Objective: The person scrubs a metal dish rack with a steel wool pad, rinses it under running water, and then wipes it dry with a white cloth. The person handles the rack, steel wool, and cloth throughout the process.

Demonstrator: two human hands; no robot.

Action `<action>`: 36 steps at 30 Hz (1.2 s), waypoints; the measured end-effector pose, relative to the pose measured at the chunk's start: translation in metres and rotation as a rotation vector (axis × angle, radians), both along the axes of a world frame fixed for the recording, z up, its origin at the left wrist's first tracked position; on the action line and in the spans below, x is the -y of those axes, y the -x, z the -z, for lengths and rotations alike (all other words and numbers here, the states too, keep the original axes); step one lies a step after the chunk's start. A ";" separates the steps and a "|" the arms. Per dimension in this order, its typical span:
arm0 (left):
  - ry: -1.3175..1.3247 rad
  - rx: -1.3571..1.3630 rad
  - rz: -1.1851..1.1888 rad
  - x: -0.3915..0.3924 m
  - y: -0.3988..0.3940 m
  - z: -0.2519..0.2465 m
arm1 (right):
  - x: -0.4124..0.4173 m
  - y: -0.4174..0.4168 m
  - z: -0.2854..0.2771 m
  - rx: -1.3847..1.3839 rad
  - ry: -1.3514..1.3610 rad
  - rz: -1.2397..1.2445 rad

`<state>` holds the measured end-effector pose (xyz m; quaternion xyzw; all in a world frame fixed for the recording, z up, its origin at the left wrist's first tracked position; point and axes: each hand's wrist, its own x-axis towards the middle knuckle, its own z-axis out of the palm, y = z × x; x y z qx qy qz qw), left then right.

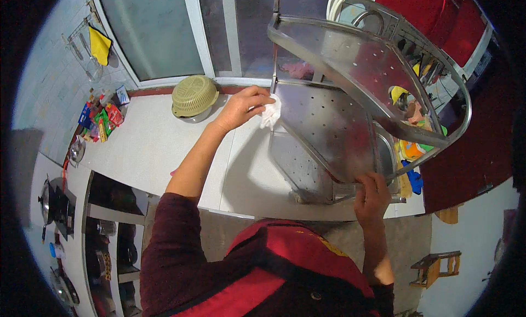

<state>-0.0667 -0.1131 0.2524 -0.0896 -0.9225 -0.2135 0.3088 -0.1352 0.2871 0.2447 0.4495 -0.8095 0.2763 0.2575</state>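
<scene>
A tiered stainless steel rack (324, 115) with perforated shelves stands on the white countertop (164, 148). Between the fingers of my left hand (244, 107) is a crumpled white cloth (271, 112), held against the left edge of the middle shelf. My right hand (373, 198) grips the front rim of that same shelf, near its right corner. Above both hands rises the top shelf (337, 45). The bottom shelf (302, 161) sits low over the counter, partly covered by the middle one.
A green plastic colander (194, 96) lies upside down over a metal bowl near the window. Seasoning packets (107, 115) crowd the left corner. Behind the rack's right side are a sink (384, 150) and blue gloves or cloth (414, 179). A wooden stool (435, 269) stands on the floor at right.
</scene>
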 end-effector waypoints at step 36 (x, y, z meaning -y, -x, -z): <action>-1.501 0.037 0.116 -0.151 -0.033 0.030 | 0.007 -0.007 0.012 0.070 0.139 -0.037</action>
